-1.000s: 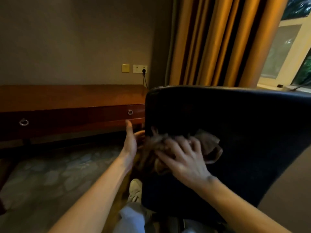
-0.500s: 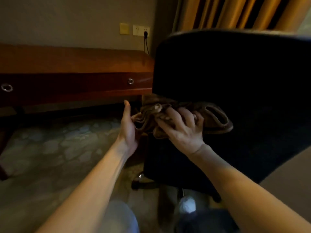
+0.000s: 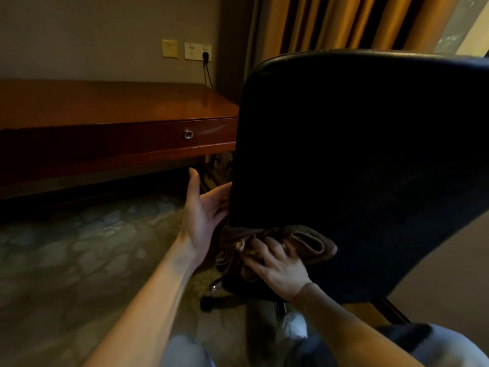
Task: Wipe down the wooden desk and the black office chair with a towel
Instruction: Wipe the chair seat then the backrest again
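While bunched in the right hand [image 3: 277, 267], 1 towel [image 3: 311, 242] against 1 chair [image 3: 357, 154].

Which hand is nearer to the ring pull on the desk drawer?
Left. The left hand is below the ring pull, touching the chair; the right hand is lower and further right, holding the towel against it.
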`<state>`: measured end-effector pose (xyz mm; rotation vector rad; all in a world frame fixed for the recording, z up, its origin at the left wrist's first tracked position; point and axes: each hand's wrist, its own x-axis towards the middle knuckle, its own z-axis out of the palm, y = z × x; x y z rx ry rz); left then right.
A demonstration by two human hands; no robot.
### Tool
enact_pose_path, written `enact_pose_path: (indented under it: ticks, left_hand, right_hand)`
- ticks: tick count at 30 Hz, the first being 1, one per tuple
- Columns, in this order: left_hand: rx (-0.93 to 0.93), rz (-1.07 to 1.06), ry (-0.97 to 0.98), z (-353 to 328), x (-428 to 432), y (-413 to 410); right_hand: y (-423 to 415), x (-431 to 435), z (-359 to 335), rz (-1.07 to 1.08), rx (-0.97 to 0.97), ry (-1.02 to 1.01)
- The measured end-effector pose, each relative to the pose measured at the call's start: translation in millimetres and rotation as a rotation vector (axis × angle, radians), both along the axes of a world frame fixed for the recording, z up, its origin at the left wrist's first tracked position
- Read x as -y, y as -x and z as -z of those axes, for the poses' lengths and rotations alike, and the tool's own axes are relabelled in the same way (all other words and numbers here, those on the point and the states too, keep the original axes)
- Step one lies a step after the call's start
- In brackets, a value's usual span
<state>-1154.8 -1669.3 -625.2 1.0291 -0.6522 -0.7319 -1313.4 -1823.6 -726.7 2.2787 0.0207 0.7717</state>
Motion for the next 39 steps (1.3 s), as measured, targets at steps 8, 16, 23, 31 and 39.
enact_pose_path:
  ticks: [8,16,23,31,39]
  left_hand:
    - [-0.089,0.021,-0.111,5,-7,10]
    - [-0.226,0.053,-0.287,64,11,2]
    - [-0.261,0.131,-0.169,91,14,-27]
    - [-0.115,0.106,-0.193,83,4,-27]
    - [-0.266,0.016,-0.316,75,-8,-11]
  right_hand:
    - [25,-28,-79,-0.130,0.148,-0.215]
    - [-16,-5,-109,-0.071,0.565,-0.111]
    - [-26,0,53,-0.047,-0.009,-0.134]
    - [-17,-24,94,0.219,-0.644,-0.370]
    - [9,-45,-28,-0.139,0.109,-0.311]
